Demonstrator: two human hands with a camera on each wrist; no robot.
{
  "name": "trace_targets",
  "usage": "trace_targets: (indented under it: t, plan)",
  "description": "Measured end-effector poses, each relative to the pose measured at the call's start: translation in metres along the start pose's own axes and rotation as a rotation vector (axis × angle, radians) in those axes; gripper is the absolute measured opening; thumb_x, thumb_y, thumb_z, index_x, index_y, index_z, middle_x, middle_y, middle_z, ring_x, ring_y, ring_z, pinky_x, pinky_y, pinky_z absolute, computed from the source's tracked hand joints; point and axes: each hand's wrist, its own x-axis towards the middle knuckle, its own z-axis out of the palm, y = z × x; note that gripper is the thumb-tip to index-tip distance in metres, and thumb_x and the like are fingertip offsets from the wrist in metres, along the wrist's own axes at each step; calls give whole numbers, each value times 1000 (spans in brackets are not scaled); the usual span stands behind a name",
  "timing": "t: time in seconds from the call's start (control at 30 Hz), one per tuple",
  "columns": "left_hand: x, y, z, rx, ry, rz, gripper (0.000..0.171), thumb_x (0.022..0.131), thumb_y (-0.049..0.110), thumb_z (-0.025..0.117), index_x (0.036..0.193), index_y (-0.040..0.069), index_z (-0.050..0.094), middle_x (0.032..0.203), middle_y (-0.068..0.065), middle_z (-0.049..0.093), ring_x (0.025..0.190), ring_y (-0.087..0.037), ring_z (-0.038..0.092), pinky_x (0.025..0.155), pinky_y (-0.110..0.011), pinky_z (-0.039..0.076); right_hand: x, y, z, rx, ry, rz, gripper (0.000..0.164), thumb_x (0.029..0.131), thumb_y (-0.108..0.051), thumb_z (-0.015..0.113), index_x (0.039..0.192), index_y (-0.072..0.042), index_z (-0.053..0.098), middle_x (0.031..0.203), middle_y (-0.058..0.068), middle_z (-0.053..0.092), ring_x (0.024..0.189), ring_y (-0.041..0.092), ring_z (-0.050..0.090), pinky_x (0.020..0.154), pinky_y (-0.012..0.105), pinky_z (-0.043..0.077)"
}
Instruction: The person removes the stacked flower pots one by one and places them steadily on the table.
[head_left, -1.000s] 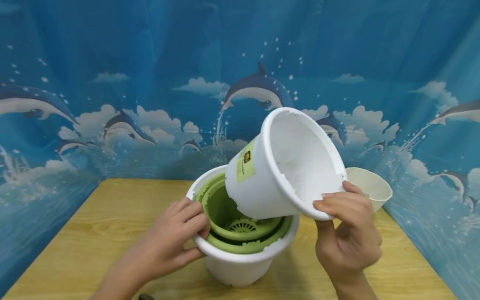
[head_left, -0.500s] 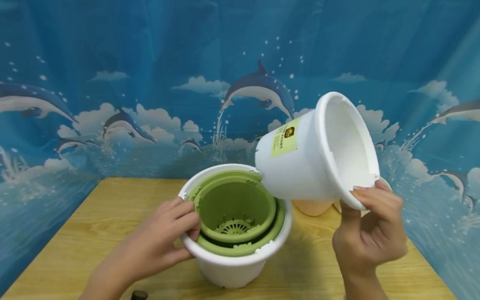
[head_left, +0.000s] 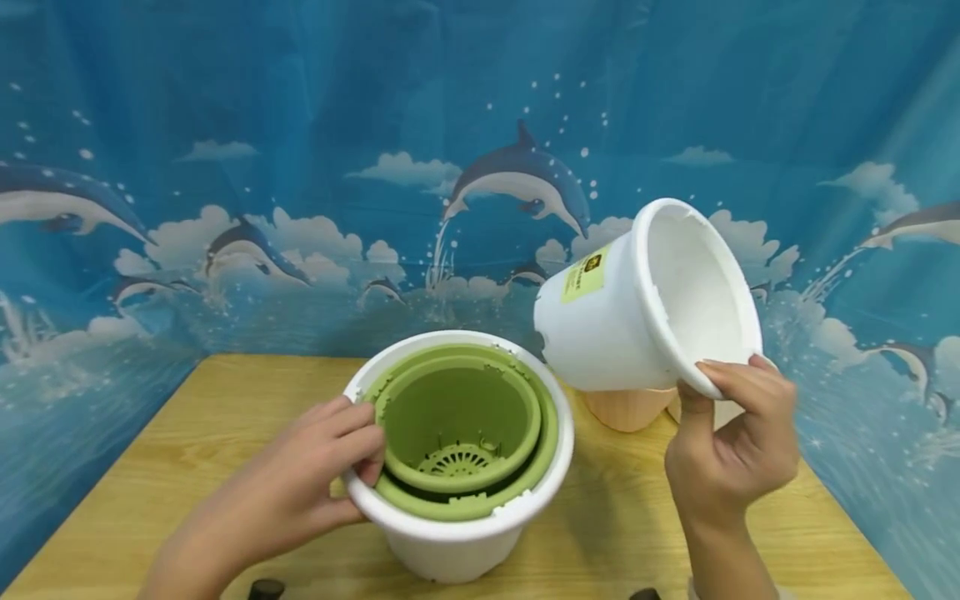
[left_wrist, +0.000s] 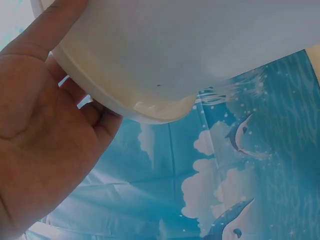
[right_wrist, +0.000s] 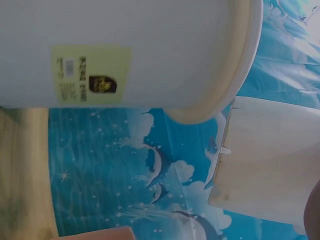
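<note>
In the head view my left hand [head_left: 322, 467] pinches the left rim of a large white flower pot [head_left: 450, 542] standing on the table. Nested inside it are a green flower pot [head_left: 543, 454] and a smaller green one [head_left: 450, 400] with a slotted bottom. My right hand [head_left: 738, 433] pinches the lower rim of another white flower pot [head_left: 600, 350], tipped on its side in the air, mouth to the right. A yellow-green label [right_wrist: 90, 75] shows on its wall in the right wrist view. From the left wrist, thumb and fingers [left_wrist: 75, 92] show around the rim.
Behind the raised pot, a peach-coloured pot [head_left: 626, 408] stands on the wooden table [head_left: 247, 417]. A cream pot [right_wrist: 270, 155] is at the right in the right wrist view. Dark stubs [head_left: 266, 589] show at the front edge. A blue dolphin-print curtain [head_left: 337, 125] surrounds the table.
My right hand has lifted the labelled white pot rightward, away from above the nested pots, then slightly lower. The left hand and the nested pots have shifted a little left.
</note>
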Motion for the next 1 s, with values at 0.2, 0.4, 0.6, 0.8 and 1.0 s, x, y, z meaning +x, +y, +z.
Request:
trace_targets:
  t: [0.2, 0.4, 0.6, 0.8, 1.0]
  plan:
    - [-3, -1, -4, 7, -10, -1, 48, 65, 29, 89, 82, 32, 44, 86, 22, 37, 80, 0, 35, 71, -24, 33, -6, 12, -2, -37, -56, -14, 28, 77, -11, 84, 71, 9, 66, 73, 13, 69, 82, 12, 61, 95, 39, 44]
    - [-5, -2, -8, 11, -5, 6, 48, 63, 27, 89, 81, 32, 45, 85, 22, 38, 80, 0, 35, 70, -22, 35, -15, 23, -4, -64, -124, -30, 26, 79, -15, 83, 73, 6, 68, 73, 13, 70, 83, 12, 62, 97, 41, 44]
    - [-7, -2, -11, 16, -16, -10, 49, 64, 27, 89, 81, 33, 44, 84, 23, 38, 80, 0, 35, 69, -21, 35, -23, 32, -7, -57, -191, -29, 29, 80, -17, 83, 73, 7, 69, 73, 14, 70, 82, 10, 62, 98, 43, 44]
    - [-10, -3, -17, 15, -41, -32, 52, 61, 29, 91, 80, 34, 43, 83, 23, 37, 78, 0, 35, 68, -21, 35, -30, 34, -7, -63, -281, -28, 36, 83, -25, 79, 75, 8, 69, 75, 17, 69, 82, 13, 61, 99, 43, 44]
    - [-13, -4, -21, 3, -54, -42, 52, 61, 29, 91, 79, 35, 42, 82, 24, 37, 78, 1, 35, 66, -19, 35, -36, 33, -6, -56, -362, -34, 36, 86, -26, 77, 76, 8, 69, 73, 20, 67, 78, 22, 59, 100, 43, 43]
